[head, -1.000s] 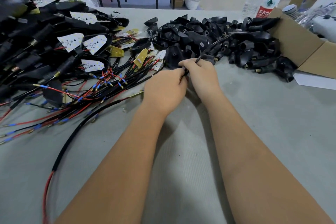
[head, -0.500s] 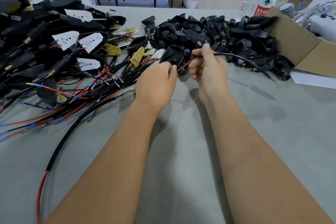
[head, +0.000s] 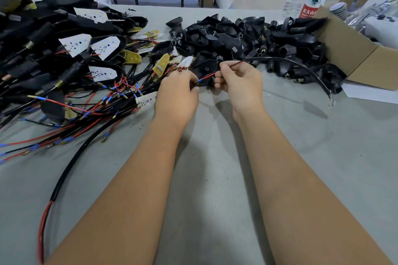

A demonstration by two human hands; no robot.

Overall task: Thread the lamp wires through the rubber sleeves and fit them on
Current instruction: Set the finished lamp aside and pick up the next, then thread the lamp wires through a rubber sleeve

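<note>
Your left hand (head: 177, 92) pinches a red wire (head: 207, 76) near its blue tip; your right hand (head: 241, 84) grips that wire and the black sleeve (head: 301, 65) arcing right.

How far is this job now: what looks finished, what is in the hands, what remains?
Done: unclear; the left pile of wired lamps is tangled. In hand: the left hand and right hand pinch a red wire running into a black sleeve. Left: many loose rubber parts lie in a heap.
</note>
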